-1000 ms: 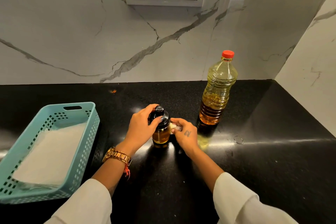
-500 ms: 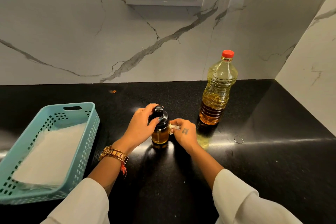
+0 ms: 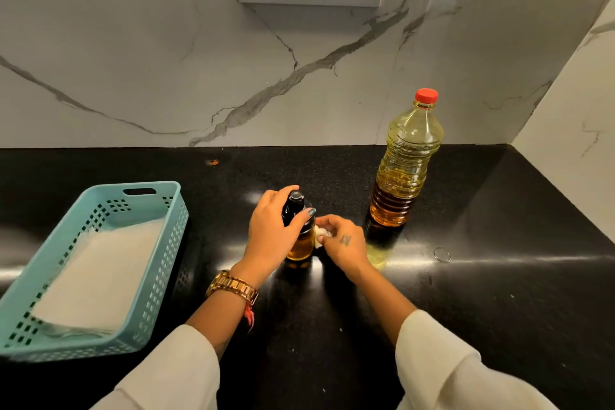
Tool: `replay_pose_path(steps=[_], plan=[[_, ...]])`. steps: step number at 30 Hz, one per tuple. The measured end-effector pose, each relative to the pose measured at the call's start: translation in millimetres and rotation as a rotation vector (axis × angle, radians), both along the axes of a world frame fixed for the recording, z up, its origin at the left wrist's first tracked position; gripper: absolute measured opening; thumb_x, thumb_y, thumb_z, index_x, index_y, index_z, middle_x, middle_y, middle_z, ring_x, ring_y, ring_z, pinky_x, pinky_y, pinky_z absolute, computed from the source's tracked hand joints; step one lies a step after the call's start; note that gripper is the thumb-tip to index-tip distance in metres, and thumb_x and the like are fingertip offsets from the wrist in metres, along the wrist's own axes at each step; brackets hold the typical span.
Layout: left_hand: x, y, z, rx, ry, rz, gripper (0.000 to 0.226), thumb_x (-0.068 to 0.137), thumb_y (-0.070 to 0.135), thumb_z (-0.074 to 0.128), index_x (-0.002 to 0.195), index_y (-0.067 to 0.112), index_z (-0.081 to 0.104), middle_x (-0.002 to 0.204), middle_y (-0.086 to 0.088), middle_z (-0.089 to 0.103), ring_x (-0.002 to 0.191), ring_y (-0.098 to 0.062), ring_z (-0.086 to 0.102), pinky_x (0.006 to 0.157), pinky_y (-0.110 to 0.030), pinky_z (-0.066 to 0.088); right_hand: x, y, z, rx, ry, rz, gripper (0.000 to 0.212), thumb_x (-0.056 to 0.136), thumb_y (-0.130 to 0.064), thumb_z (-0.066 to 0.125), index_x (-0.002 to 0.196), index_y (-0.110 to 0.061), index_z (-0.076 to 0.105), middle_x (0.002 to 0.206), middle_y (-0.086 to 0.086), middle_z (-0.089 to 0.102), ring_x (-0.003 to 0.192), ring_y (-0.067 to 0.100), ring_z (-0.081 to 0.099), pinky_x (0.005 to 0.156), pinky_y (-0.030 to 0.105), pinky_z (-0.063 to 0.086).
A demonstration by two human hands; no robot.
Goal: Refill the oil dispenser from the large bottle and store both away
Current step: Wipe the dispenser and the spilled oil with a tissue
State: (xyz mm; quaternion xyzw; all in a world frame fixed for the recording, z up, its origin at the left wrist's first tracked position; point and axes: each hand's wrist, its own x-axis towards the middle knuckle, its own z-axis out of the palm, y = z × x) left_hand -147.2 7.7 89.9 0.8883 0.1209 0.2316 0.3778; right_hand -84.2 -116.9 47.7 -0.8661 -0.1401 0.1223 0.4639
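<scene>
**Dispenser held and half hidden**

The left hand covered most of the oil dispenser; only its black top and some amber glass showed. Its fingers curled round the cap, thumb in front. The right hand pinched a small white wad, hard to make out, pressed against the glass just beside those fingers. The large bottle stood capped beyond the right hand's knuckles, apart.

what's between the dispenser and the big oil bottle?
Head view: the right hand, pinching a white wad against the dispenser; beyond it, bare counter up to the bottle.
</scene>
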Motion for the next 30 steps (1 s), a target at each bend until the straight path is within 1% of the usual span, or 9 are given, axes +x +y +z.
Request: replay_pose_path(steps=[2,8,11,14,17,20,21,25,30], plan=[[0.6,0.3,0.8,-0.004,-0.026,0.024,0.041,0.082,0.028,0.068,0.121,0.018,0.057,0.108,-0.003,0.058,0.099,-0.014,0.054,0.083,-0.023,0.042,5.9,0.8,8.7,0.062,0.035,-0.009,0.031,0.081,-0.002,0.061,0.107,-0.018,0.068,0.105,0.004,0.07,0.101,0.015,0.062,0.091,0.03,0.048],[-3.0,11.8,0.1,-0.179,0.002,-0.027,0.035,0.077,0.019,0.073,0.107,0.014,0.059,0.105,-0.002,0.065,0.1,-0.013,0.061,0.088,-0.032,0.051,-15.8,-13.0,0.8,0.273,0.111,-0.002,0.035,0.081,0.0,0.063,0.099,-0.03,0.068,0.095,-0.009,0.071,0.09,0.002,0.065,0.084,0.022,0.051],[-4.0,17.7,0.3,-0.204,0.041,-0.096,0.03,0.079,0.019,0.071,0.107,0.015,0.063,0.103,-0.002,0.067,0.099,-0.013,0.062,0.087,-0.032,0.052,-19.0,-12.6,-13.9,0.103,0.092,0.017,0.035,0.08,0.0,0.063,0.106,-0.024,0.068,0.099,-0.003,0.07,0.093,0.008,0.063,0.088,0.028,0.051],[-3.9,24.4,4.7,-0.264,0.095,-0.189,0.027,0.081,0.016,0.068,0.108,0.019,0.063,0.104,0.0,0.067,0.1,-0.011,0.062,0.088,-0.03,0.051,-4.9,-4.0,-10.8,-0.031,0.04,0.065,0.037,0.08,0.002,0.057,0.107,-0.021,0.069,0.104,0.002,0.071,0.1,0.014,0.062,0.085,0.025,0.047],[-2.9,29.5,8.9,-0.297,0.132,-0.267,0.03,0.082,0.014,0.067,0.112,0.02,0.062,0.109,0.001,0.066,0.104,-0.008,0.061,0.092,-0.026,0.049,9.4,5.6,4.2,-0.014,0.023,0.087,0.037,0.082,0.002,0.052,0.103,-0.021,0.071,0.103,0.003,0.071,0.096,0.013,0.061,0.079,0.025,0.046],[-2.2,32.0,9.0,-0.232,0.145,-0.289,0.035,0.084,0.013,0.065,0.118,0.015,0.06,0.118,0.001,0.056,0.105,-0.004,0.056,0.089,-0.013,0.046,13.1,7.6,15.2,0.047,0.001,0.065,0.035,0.082,0.001,0.053,0.102,-0.021,0.071,0.104,0.001,0.07,0.096,0.011,0.06,0.082,0.024,0.046],[-2.5,32.7,8.5,-0.214,0.151,-0.279,0.036,0.084,0.013,0.064,0.12,0.014,0.059,0.118,0.0,0.052,0.104,-0.003,0.055,0.091,-0.014,0.046,11.9,5.8,15.4,0.058,0.0,0.058,0.035,0.082,0.002,0.054,0.102,-0.021,0.071,0.104,0.001,0.07,0.098,0.011,0.06,0.085,0.026,0.047],[-4.6,33.3,5.5,-0.08,0.143,-0.222,0.04,0.085,0.015,0.064,0.124,0.017,0.057,0.111,-0.005,0.056,0.105,-0.016,0.056,0.094,-0.037,0.047,-5.0,-7.5,-0.2,0.067,0.019,0.047,0.034,0.08,0.003,0.06,0.1,-0.022,0.072,0.094,-0.007,0.067,0.097,0.011,0.063,0.09,0.03,0.05],[-4.6,31.8,6.6,-0.052,0.113,-0.219,0.041,0.084,0.013,0.064,0.125,0.018,0.056,0.11,0.0,0.06,0.105,-0.012,0.057,0.094,-0.034,0.048,-0.6,-4.4,-15.7,-0.087,0.032,0.063,0.027,0.082,-0.004,0.062,0.103,-0.018,0.07,0.106,0.003,0.069,0.102,0.018,0.062,0.087,0.025,0.047]])
